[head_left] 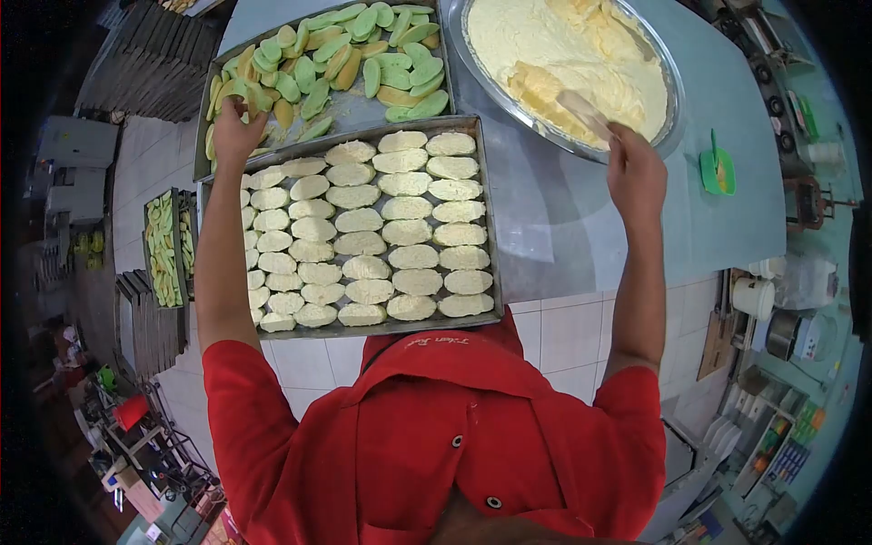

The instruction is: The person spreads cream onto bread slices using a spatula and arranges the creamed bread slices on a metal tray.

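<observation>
My left hand reaches into the far tray, its fingers closed around a green oval slice among a loose heap of green and tan ones. My right hand grips a flat spatula, whose blade rests on the pale yellow cream. A large round metal bowl holds this cream, with a deeper yellow patch near the blade. Between my forearms, a nearer tray bears rows of oval slices coated with pale cream. Its left edge is partly hidden by my left forearm.
The trays and bowl stand on a metal table. Right of the bowl is a small green container with a green handle sticking up. At left, lower down, another tray of green slices stands near stacked dark trays.
</observation>
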`<action>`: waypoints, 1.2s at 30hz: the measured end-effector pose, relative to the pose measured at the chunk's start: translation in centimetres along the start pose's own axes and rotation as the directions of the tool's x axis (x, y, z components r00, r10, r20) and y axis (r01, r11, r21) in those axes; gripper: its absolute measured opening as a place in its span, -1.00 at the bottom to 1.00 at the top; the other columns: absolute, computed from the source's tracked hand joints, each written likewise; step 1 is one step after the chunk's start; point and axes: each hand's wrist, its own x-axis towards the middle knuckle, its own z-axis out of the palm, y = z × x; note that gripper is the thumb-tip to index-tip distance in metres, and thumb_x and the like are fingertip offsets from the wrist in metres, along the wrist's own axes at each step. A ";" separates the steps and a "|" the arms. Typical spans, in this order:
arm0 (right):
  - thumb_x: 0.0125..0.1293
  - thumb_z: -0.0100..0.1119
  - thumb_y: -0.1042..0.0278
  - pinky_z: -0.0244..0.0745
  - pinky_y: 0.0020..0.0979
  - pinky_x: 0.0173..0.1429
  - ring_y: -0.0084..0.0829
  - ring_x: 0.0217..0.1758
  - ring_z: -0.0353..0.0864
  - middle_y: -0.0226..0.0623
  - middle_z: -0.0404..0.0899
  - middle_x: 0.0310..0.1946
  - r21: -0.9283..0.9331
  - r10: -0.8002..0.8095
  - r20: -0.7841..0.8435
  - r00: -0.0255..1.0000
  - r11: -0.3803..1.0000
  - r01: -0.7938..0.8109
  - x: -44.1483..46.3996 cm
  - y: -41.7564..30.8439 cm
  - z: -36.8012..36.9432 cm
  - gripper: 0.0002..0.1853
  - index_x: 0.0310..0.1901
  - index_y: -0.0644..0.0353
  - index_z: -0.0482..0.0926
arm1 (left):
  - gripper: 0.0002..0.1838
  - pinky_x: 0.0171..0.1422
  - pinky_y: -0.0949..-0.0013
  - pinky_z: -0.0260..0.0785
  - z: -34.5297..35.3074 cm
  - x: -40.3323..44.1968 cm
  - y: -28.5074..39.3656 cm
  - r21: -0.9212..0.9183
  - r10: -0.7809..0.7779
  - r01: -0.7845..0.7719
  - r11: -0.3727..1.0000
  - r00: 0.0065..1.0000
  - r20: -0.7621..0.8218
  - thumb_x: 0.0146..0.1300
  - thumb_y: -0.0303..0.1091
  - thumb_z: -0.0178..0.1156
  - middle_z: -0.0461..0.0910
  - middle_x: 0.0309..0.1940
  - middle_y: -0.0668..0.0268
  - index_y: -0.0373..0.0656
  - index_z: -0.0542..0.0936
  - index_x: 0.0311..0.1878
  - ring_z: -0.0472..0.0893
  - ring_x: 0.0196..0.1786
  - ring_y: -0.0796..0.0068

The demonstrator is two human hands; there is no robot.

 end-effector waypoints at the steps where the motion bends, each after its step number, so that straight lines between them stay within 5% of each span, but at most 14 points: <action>1: 0.26 0.11 0.48 0.40 -0.24 0.00 -0.31 -0.32 0.60 -0.33 0.63 -0.42 -0.213 -0.122 0.045 0.991 0.969 0.129 1.4 -0.1 0.7 -0.75 -0.09 -0.01 0.68 | -0.47 -0.04 0.27 0.51 -0.6 -0.5 0.7 -0.132 -0.082 0.079 0.988 0.997 -0.017 0.09 -0.27 0.41 0.63 -0.13 0.16 -0.24 0.43 0.07 0.64 -0.10 0.30; 2: 0.26 0.11 0.48 0.40 -0.24 0.00 -0.31 -0.32 0.60 -0.33 0.63 -0.42 -0.207 -0.133 0.045 0.990 0.968 0.140 2.7 -0.3 1.5 -0.75 -0.09 -0.01 0.68 | -0.47 -0.04 0.27 0.51 -0.6 -1.2 0.5 -0.128 -0.091 0.088 0.988 0.996 -0.024 0.09 -0.27 0.41 0.63 -0.13 0.16 -0.24 0.43 0.07 0.64 -0.10 0.30; 4: 0.21 0.09 0.45 0.27 -0.10 0.11 -0.35 -0.25 0.60 -0.40 0.61 -0.42 -0.352 -0.232 0.019 0.973 0.909 0.224 5.2 -1.2 3.0 -0.70 -0.10 -0.15 0.69 | -0.53 -0.08 0.29 0.55 -0.6 -2.7 0.4 -0.670 -0.217 0.187 0.718 0.975 0.040 0.19 -0.39 0.30 0.59 -0.06 0.14 -0.29 0.38 0.11 0.63 -0.05 0.32; 5: 0.21 0.09 0.45 0.27 -0.10 0.11 -0.35 -0.25 0.60 -0.40 0.61 -0.42 -0.345 -0.244 0.020 0.970 0.909 0.236 6.2 -1.5 3.6 -0.70 -0.10 -0.15 0.69 | -0.53 -0.08 0.29 0.55 -1.1 -3.7 0.5 -0.667 -0.230 0.192 0.720 0.973 0.033 0.19 -0.39 0.30 0.59 -0.06 0.14 -0.29 0.38 0.11 0.63 -0.05 0.32; 7: 0.17 0.10 0.49 0.21 0.00 0.14 -0.39 -0.18 0.58 -0.45 0.61 -0.38 -0.371 -0.399 -0.031 0.916 0.856 0.360 7.9 -2.2 4.6 -0.66 -0.11 -0.20 0.70 | -0.52 0.00 0.30 0.58 -3.4 -6.8 3.2 -0.875 -0.255 0.301 0.379 0.943 0.214 0.28 -0.52 0.15 0.52 0.04 0.10 -0.33 0.28 0.25 0.60 0.00 0.34; 15: 0.16 0.05 0.52 0.18 -0.06 0.15 -0.39 -0.15 0.55 -0.45 0.56 -0.34 -0.357 -0.625 0.159 0.765 0.686 0.634 9.3 -3.3 3.9 -0.65 -0.19 -0.20 0.73 | -0.33 0.14 0.05 0.54 -7.8 -20.6 3.7 -0.907 -0.295 0.420 0.021 0.870 0.396 0.27 -0.44 -0.02 0.41 0.19 0.06 -0.04 0.13 0.48 0.55 0.17 0.17; 18: 0.24 0.00 0.46 0.21 -0.10 0.06 -0.34 -0.11 0.61 -0.37 0.64 -0.27 -0.408 -0.345 0.407 0.846 0.760 0.506 8.8 -2.8 3.4 -0.68 -0.17 -0.15 0.73 | -0.30 0.15 0.03 0.53 -8.4 -25.7 3.9 -0.910 -0.301 0.388 -0.146 0.859 0.415 0.27 -0.38 0.01 0.43 0.18 0.09 0.03 0.10 0.50 0.55 0.17 0.16; 23: 0.24 0.05 0.30 0.30 -0.06 0.02 -0.33 -0.04 0.67 -0.27 0.71 -0.14 -0.316 -0.109 0.457 0.883 0.908 0.276 7.5 -1.1 5.3 -0.72 -0.11 -0.10 0.73 | -0.27 0.08 0.15 0.57 -8.1 -31.8 3.3 -0.762 -0.201 0.310 -0.569 0.846 0.494 0.33 -0.22 0.05 0.50 0.11 0.14 0.10 0.04 0.54 0.59 0.09 0.16; 25: 0.22 0.05 0.26 0.40 -0.10 0.05 -0.23 -0.02 0.67 -0.22 0.71 -0.12 -0.204 0.031 0.476 0.879 0.976 0.076 7.4 -0.5 5.7 -0.67 -0.04 -0.04 0.72 | -0.28 0.04 0.18 0.58 -8.2 -32.7 3.6 -0.738 -0.191 0.305 -0.602 0.842 0.504 0.35 -0.18 0.05 0.51 0.11 0.13 0.10 0.04 0.54 0.60 0.08 0.17; 29: 0.19 0.07 0.26 0.50 -0.28 0.02 -0.25 -0.08 0.70 -0.11 0.72 -0.21 0.038 0.048 0.536 0.843 0.996 -0.081 7.9 2.8 7.3 -0.62 0.01 0.13 0.69 | -0.29 -0.07 0.28 0.61 -8.1 -33.5 4.0 -0.664 -0.186 0.330 -0.671 0.792 0.581 0.39 -0.10 0.04 0.51 0.10 0.13 0.11 0.04 0.54 0.61 0.06 0.20; 31: 0.21 0.10 0.30 0.50 -0.42 -0.09 -0.39 -0.19 0.68 -0.09 0.70 -0.35 0.185 0.180 0.511 0.841 0.932 -0.312 7.5 1.9 6.6 -0.62 -0.01 0.31 0.66 | -0.28 -0.10 0.30 0.61 -8.3 -33.2 4.8 -0.673 -0.161 0.328 -0.663 0.816 0.555 0.38 -0.08 0.07 0.52 0.10 0.13 0.10 0.05 0.54 0.61 0.04 0.22; 36: 0.30 0.11 0.31 0.46 -0.47 -0.16 -0.51 -0.24 0.61 -0.21 0.65 -0.38 0.406 0.160 0.366 0.917 0.859 -0.312 4.3 -4.9 2.9 -0.66 0.00 0.36 0.63 | -0.24 0.00 0.26 0.62 -7.6 -32.3 6.0 -0.638 -0.074 0.371 -0.674 0.826 0.558 0.32 -0.13 0.17 0.48 0.13 0.16 0.13 0.06 0.53 0.58 0.09 0.25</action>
